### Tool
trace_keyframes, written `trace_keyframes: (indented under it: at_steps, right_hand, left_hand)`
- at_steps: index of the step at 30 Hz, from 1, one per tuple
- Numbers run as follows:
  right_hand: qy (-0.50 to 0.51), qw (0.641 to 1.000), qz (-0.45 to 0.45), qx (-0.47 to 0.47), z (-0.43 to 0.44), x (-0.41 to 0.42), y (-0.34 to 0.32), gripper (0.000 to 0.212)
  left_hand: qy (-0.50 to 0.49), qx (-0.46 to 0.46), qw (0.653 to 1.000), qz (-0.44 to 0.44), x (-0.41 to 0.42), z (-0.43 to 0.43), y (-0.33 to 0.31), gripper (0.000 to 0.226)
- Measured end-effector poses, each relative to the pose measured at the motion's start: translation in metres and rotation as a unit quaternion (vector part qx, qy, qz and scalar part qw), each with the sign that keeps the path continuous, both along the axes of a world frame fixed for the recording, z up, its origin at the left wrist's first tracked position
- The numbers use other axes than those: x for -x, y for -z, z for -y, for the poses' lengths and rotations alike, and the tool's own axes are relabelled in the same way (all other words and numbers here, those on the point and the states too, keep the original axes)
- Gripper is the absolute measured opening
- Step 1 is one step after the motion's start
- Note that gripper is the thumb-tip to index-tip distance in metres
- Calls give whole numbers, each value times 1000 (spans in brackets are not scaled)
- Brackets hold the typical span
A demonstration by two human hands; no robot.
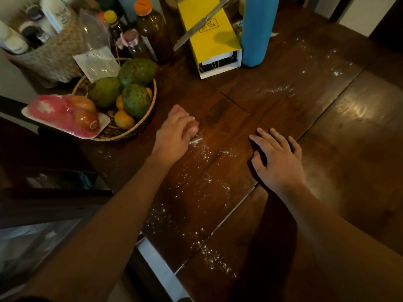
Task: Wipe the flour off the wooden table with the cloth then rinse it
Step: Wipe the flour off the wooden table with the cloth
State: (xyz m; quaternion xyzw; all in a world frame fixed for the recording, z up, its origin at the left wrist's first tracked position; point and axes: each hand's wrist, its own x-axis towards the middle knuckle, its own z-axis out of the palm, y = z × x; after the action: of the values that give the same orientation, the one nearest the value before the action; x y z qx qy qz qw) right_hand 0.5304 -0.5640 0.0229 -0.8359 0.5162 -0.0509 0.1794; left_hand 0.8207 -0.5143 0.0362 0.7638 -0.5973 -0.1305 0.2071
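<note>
The dark wooden table [327, 171] carries scattered white flour [196, 184] in a band from its near edge up between my hands, with more flour [277, 90] further back right. My left hand [176, 131] rests on the table next to the fruit basket. Its fingers are curled and its fingertips sit at a smeared flour streak [196, 140]. I see nothing held in it. My right hand [277, 158] lies flat on the wood with its fingers straight and spread. No cloth is in view.
A woven basket [152, 110] of avocados and oranges stands left of my left hand, with a pink wrapped tray of apples [65, 116] on its rim. At the back are brown bottles [152, 29], a yellow box [209, 38] with a knife [202, 20] on it, and a blue bottle [259, 31].
</note>
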Motion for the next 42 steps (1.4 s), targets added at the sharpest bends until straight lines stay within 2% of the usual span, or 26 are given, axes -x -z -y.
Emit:
trace_keyframes:
  at_steps: [3,6,11,14,16,18,22,25,27,29,32,33,37,42]
  right_hand:
    - [0,1000,-1,3,0,0,2,48]
    - [2,1000,-2,3,1,0,2,47]
    - [7,1000,5,-3,0,0,1,47]
    - [9,1000,10,-3,1,0,2,49]
    - [9,1000,15,-4,1,0,3,50]
    - [9,1000,17,-3,1,0,4,51]
    - [8,1000,12,-8,1,1,4,50]
    - [9,1000,13,-8,0,0,3,50]
    - [8,1000,12,-11,0,0,2,50]
    - [9,1000,9,-15,0,0,1,51]
    - [7,1000,11,-19,0,0,0,51]
    - [6,1000,13,-19,0,0,1,51]
    - [3,1000,15,-26,1,0,0,51]
    - [5,999,14,-29,1,1,0,50]
  left_hand:
    - [61,42,995,-69,9,-39,0,28]
    - [30,4,990,-139,3,-25,-9,38]
    - [-91,20,993,-77,-12,60,-2,35]
    - [-209,31,976,-54,-12,108,0,31]
    - [-233,16,972,-31,-8,128,1,30]
    - [-180,16,984,-8,1,133,4,34]
    - [-24,20,999,-37,9,108,9,33]
    - [102,-33,994,-28,-7,87,8,31]
    - [137,-59,988,-46,-20,80,5,31]
    - [80,-32,994,-63,-27,81,3,33]
    - [-106,59,990,-69,-28,97,-1,28]
    - [-126,66,987,-71,-22,104,-2,28]
    - [-79,41,996,-22,9,127,-1,27]
    - [-97,22,995,13,26,137,4,31]
